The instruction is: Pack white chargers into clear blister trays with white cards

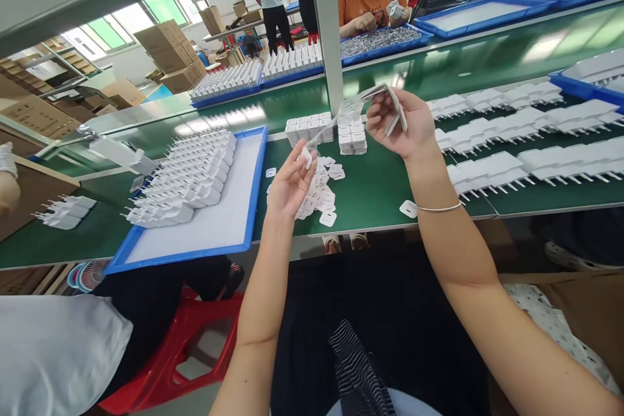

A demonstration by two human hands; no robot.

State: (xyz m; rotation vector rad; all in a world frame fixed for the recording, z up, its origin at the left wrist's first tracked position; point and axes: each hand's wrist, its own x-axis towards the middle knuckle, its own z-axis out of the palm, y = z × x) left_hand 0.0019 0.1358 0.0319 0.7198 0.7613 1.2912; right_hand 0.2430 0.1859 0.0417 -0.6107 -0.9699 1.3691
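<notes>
White cover plate (306, 156) sits pinched in your left hand (288, 186), thumb and fingertips closed on it, held just above the loose pile of plates (319, 194) on the green bench (380, 188).

Left to right:
- Far left edge: a neighbour's forearm (7, 185) over a brown board, small cluster of white plug adapters (63, 211) lying just beside it.
- Blue-rimmed tray (195, 250) left of your left hand, rows of adapters (188, 175) filling its upper half, lower half showing bare white liner.
- Your left hand is raised off the bench, near the tray's right rim but apart from it.
- Behind the pile: two stacked blocks of square white parts (325, 131), near the grey upright post (326, 26).
- Your right hand (402, 127) is up higher, fingers clamped on a fanned stack of thin plates (390, 104). Clear film strip (336, 120) runs from that stack down toward your left hand; can't tell if it touches the pinched plate.
- One stray plate (408, 208) lies on the bench below your right wrist, next to the thin bracelet (439, 208).
- Right side: long rows of adapters (526, 136) laid prongs toward you, well apart from both hands.
- Across the bench: person in orange top (368, 3) handling a part over a blue tray.
</notes>
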